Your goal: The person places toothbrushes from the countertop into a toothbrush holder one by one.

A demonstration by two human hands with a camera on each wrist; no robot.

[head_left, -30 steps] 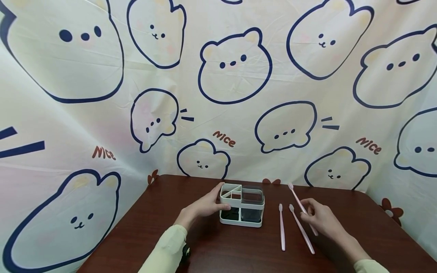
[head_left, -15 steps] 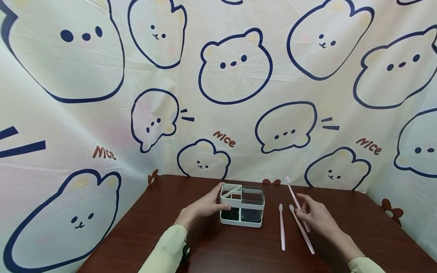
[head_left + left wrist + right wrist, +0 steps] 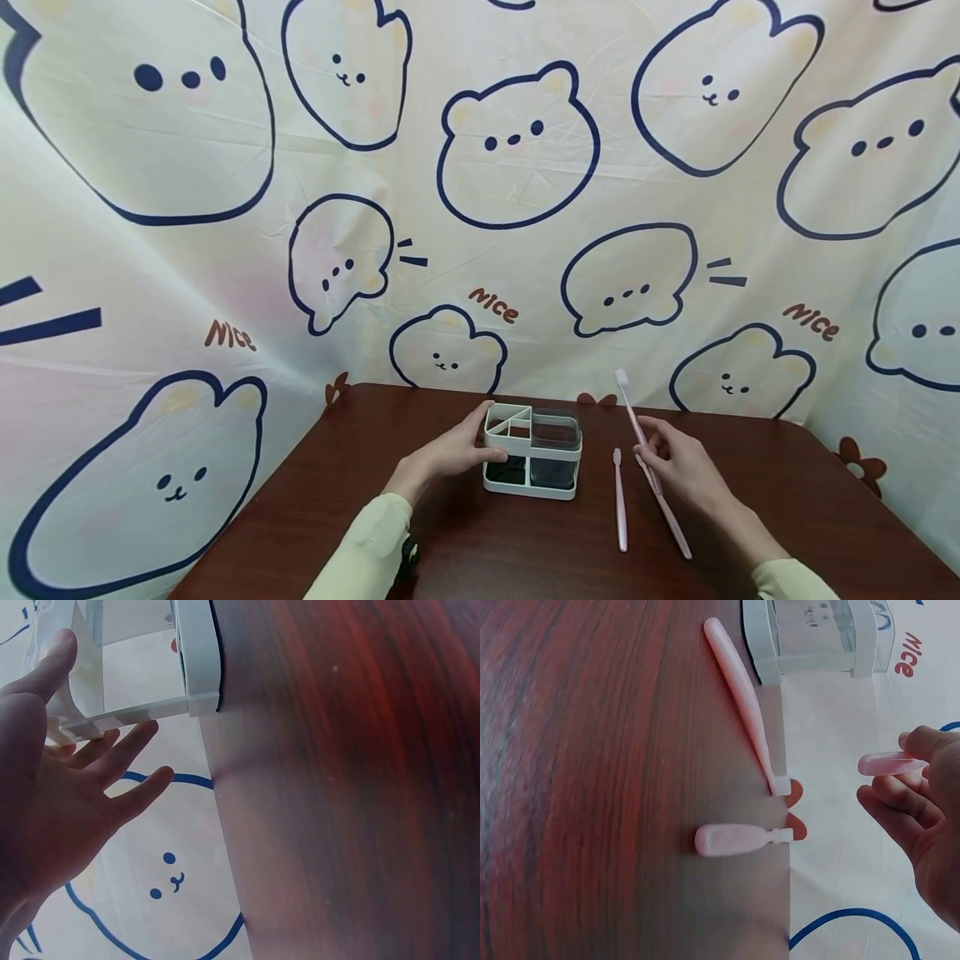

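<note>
A white-framed toothbrush holder [image 3: 555, 453] with clear panels and a divided top stands upright on the table in the head view. My left hand [image 3: 448, 450] grips its left side; in the left wrist view the thumb [image 3: 56, 664] lies on one face and the fingers on the other. My right hand [image 3: 692, 468] pinches a pink toothbrush [image 3: 630, 413] by its handle, head up and tilted left. In the right wrist view that handle's end [image 3: 889, 763] shows between thumb and fingers, off the table. Two more pink toothbrushes lie beneath, one to the left [image 3: 620, 512], one under the hand [image 3: 672, 523].
The dark red-brown wooden table [image 3: 525, 550] reaches back to a pale cloth backdrop [image 3: 517, 267] printed with cartoon bears. Both lying toothbrushes are to the right of the holder, heads toward the far edge.
My right hand has lifted the pinched toothbrush and carried it left, above the lying one, with its head rising. The left hand and the holder have stayed in place.
</note>
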